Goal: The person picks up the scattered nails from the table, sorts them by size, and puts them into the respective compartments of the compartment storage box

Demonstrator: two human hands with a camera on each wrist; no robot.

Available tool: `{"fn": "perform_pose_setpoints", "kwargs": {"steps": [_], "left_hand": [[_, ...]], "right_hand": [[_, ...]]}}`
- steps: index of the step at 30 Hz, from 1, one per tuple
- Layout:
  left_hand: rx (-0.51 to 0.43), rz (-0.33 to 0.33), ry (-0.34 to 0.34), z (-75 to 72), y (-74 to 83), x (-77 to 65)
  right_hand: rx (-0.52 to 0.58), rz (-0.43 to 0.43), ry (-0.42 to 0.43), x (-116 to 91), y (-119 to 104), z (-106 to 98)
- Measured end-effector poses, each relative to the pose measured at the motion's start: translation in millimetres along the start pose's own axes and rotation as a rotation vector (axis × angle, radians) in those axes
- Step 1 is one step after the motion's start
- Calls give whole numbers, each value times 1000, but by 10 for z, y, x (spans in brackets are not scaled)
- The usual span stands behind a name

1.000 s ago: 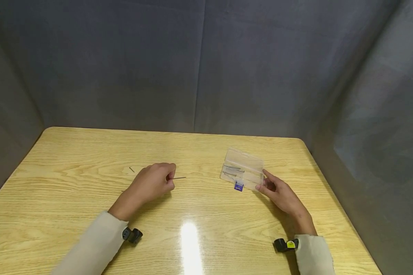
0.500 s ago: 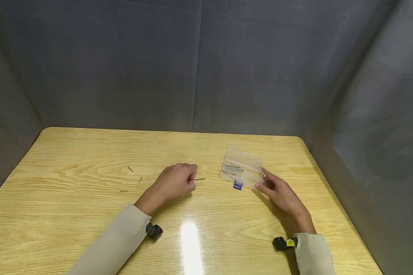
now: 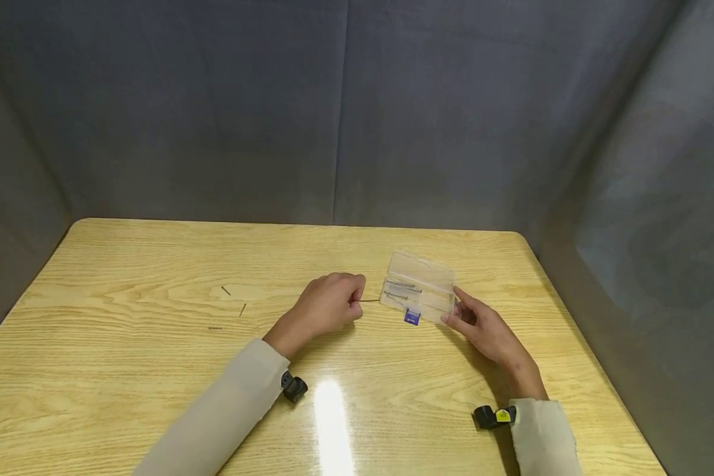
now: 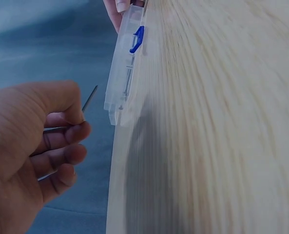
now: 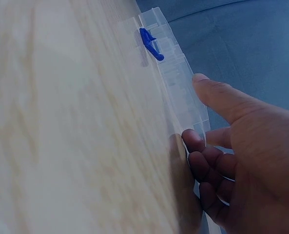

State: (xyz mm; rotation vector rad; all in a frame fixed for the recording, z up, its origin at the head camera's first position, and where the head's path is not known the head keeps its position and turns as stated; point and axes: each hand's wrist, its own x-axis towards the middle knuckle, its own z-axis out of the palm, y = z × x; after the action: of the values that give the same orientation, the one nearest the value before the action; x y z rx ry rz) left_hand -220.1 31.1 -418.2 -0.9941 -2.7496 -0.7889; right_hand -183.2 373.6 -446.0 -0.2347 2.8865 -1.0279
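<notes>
My left hand pinches a thin nail between thumb and forefinger. In the left wrist view its pointed end sticks out past the fingertips, short of a clear plastic box. That box lies on the table with its lid laid back and a blue latch at the front. Several nails are inside its left part. At the box's right end my right hand grips the corner, thumb in front and fingers behind; the right wrist view shows the thumb against the wall.
Three loose nails lie on the wooden table left of my left hand: one at the back, one in the middle and one nearer me. A dark grey curtain hangs behind the table's far edge.
My left hand has moved right with the nail, from the table's middle to the box's left side, uncovering loose nails behind it. My right hand stays on the box.
</notes>
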Motion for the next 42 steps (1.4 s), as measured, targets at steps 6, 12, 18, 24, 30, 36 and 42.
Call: {"fn": "perform_pose_setpoints", "kwargs": {"steps": [6, 12, 18, 24, 30, 36, 42], "left_hand": [[-5, 10, 25, 67, 31, 95], [-9, 9, 43, 128, 80, 191], [-26, 3, 38, 168, 129, 261], [-67, 4, 42, 215, 208, 346], [-75, -1, 40, 278, 275, 432], [-86, -30, 42, 296, 271, 435], [-67, -17, 60, 282, 248, 413]], "right_hand": [[0, 6, 0, -3, -2, -4], [9, 2, -1, -3, -2, 4], [2, -13, 0, 6, 15, 28], [1, -12, 3, -4, 6, 37], [14, -2, 4, -19, -1, 43], [16, 1, 12, -17, 12, 43], [15, -9, 10, -8, 19, 24]]}}
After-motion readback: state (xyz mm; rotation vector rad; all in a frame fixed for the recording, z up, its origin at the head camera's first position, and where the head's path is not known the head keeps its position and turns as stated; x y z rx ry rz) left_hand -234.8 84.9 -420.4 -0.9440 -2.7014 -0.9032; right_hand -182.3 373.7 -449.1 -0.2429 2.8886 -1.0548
